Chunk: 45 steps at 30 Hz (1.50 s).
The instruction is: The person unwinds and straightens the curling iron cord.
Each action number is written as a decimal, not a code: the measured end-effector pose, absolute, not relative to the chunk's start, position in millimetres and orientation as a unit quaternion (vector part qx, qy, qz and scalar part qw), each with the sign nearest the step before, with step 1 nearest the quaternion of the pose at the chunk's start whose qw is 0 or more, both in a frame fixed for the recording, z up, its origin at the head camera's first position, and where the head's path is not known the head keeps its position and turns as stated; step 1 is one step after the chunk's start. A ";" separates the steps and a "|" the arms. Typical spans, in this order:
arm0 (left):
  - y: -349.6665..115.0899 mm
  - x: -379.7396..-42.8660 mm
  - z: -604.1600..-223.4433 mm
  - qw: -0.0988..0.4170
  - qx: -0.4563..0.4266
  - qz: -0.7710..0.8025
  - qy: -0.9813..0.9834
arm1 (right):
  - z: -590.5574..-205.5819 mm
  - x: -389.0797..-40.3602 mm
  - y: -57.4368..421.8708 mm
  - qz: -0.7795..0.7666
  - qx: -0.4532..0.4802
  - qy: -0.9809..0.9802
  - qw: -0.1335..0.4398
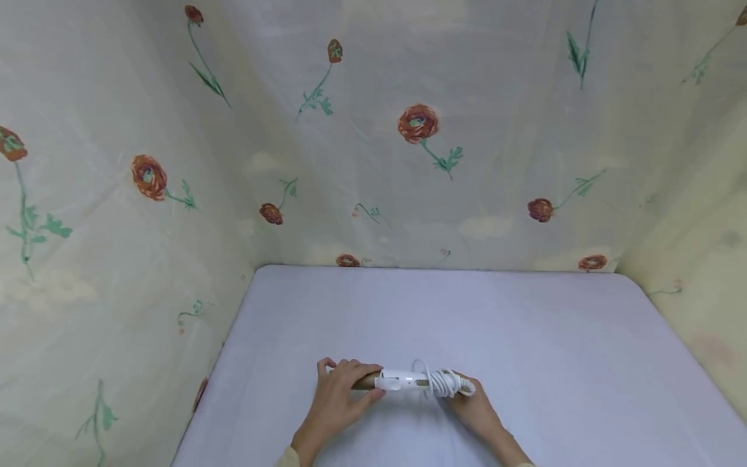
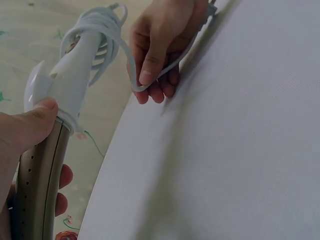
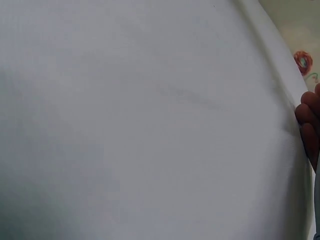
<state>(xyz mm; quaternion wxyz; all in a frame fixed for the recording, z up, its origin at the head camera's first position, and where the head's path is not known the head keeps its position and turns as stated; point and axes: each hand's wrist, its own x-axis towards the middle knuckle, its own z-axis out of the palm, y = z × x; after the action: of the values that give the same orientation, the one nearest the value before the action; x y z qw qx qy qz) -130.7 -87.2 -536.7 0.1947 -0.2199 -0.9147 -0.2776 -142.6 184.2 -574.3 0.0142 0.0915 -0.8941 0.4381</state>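
Observation:
A hair curling iron (image 1: 403, 380) with a white handle and a brownish-gold barrel (image 2: 41, 175) lies across between the two hands. My left hand (image 1: 340, 397) grips the barrel, its thumb close to where the white handle starts. White cord (image 1: 447, 384) is wound in several loops round the handle's far end. Beside those loops, my right hand (image 1: 477, 410) pinches a length of the cord between thumb and fingers, as the left wrist view shows. In the right wrist view only some fingers (image 3: 309, 112) appear at the right edge; the iron is out of sight there.
A white-covered table (image 1: 525, 337) with rounded far corners lies under the hands. Pale cloth with a flower print (image 1: 373, 162) hangs behind it and on both sides, close against its edges.

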 end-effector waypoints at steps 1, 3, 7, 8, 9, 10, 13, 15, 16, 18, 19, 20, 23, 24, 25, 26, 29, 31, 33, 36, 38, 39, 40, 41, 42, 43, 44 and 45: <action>-87.4 -132.2 -535.2 0.195 -0.215 -0.281 -0.915 | -573.6 -141.8 181.3 0.433 0.073 -0.899 0.009; -87.5 -135.8 -531.7 0.193 -0.203 -0.285 -0.917 | -572.5 -140.9 175.7 0.422 0.058 -0.905 0.006; -87.1 -143.4 -525.5 0.187 -0.178 -0.283 -0.924 | -570.9 -138.6 167.1 0.423 0.082 -0.902 0.016; -87.1 -144.6 -524.3 0.184 -0.173 -0.282 -0.926 | -570.7 -137.5 165.4 0.428 0.095 -0.899 0.020; -87.1 -145.4 -523.6 0.182 -0.168 -0.281 -0.927 | -570.4 -135.9 163.9 0.433 0.109 -0.894 0.027; -87.0 -145.8 -523.1 0.180 -0.163 -0.280 -0.929 | -569.7 -134.3 162.1 0.439 0.123 -0.890 0.034; -86.8 -145.9 -522.7 0.172 -0.151 -0.279 -0.933 | -568.0 -128.6 158.2 0.456 0.169 -0.872 0.059; -86.5 -145.4 -522.9 0.167 -0.145 -0.280 -0.934 | -566.0 -125.0 155.8 0.465 0.183 -0.863 0.069; -86.5 -145.3 -523.0 0.166 -0.142 -0.280 -0.935 | -564.9 -123.5 154.6 0.471 0.186 -0.859 0.070; -86.6 -144.7 -523.4 0.165 -0.137 -0.278 -0.936 | -563.2 -120.5 152.9 0.488 0.186 -0.850 0.068; -86.8 -144.2 -523.6 0.164 -0.134 -0.277 -0.937 | -561.6 -118.6 151.8 0.502 0.179 -0.844 0.063; -86.9 -143.6 -523.7 0.164 -0.132 -0.276 -0.938 | -560.9 -116.9 150.9 0.516 0.173 -0.837 0.060; -87.1 -141.6 -525.2 0.166 -0.126 -0.274 -0.939 | -558.7 -110.5 148.8 0.552 0.147 -0.819 0.051; -87.1 -140.6 -525.8 0.165 -0.125 -0.274 -0.939 | -557.9 -108.2 148.3 0.562 0.138 -0.814 0.047; -87.1 -139.9 -526.5 0.166 -0.124 -0.273 -0.939 | -557.2 -106.2 147.9 0.568 0.130 -0.812 0.045; -87.0 -139.2 -527.4 0.166 -0.125 -0.273 -0.939 | -556.5 -104.3 147.5 0.572 0.123 -0.810 0.043; -86.8 -137.3 -530.0 0.167 -0.126 -0.271 -0.940 | -553.5 -100.0 147.1 0.582 0.124 -0.802 0.046; -86.7 -136.2 -531.2 0.168 -0.128 -0.268 -0.940 | -551.7 -98.5 147.3 0.588 0.137 -0.795 0.054; -86.6 -135.1 -531.9 0.166 -0.127 -0.266 -0.941 | -550.2 -98.0 148.0 0.583 0.156 -0.795 0.065; -86.5 -133.8 -532.1 0.158 -0.124 -0.264 -0.943 | -547.5 -98.3 149.0 0.554 0.187 -0.807 0.080; -86.4 -133.4 -531.7 0.150 -0.121 -0.266 -0.945 | -545.2 -99.1 149.7 0.525 0.210 -0.820 0.090; -86.3 -133.4 -531.4 0.146 -0.120 -0.267 -0.945 | -543.8 -99.4 150.0 0.512 0.220 -0.825 0.093; -86.2 -133.3 -531.1 0.143 -0.119 -0.267 -0.946 | -542.2 -99.6 150.3 0.501 0.228 -0.829 0.094; -86.0 -133.2 -530.8 0.141 -0.117 -0.267 -0.946 | -540.6 -99.7 150.8 0.492 0.235 -0.833 0.095; -86.0 -133.2 -530.7 0.140 -0.117 -0.265 -0.947 | -538.7 -99.7 151.3 0.485 0.242 -0.835 0.096; -85.9 -133.1 -530.7 0.140 -0.117 -0.265 -0.947 | -536.7 -99.6 151.9 0.479 0.245 -0.837 0.096; -85.9 -132.9 -530.7 0.140 -0.116 -0.264 -0.947 | -534.6 -99.4 152.6 0.473 0.250 -0.839 0.099; -85.8 -132.8 -530.8 0.140 -0.116 -0.264 -0.947 | -532.2 -99.1 153.3 0.467 0.257 -0.840 0.102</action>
<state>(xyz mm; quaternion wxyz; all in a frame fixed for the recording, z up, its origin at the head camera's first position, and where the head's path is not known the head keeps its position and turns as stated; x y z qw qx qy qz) -132.8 -85.8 -530.8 0.1404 -0.1164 -0.9471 -0.2642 -99.1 153.3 -532.2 0.1025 0.2565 -0.8402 0.4667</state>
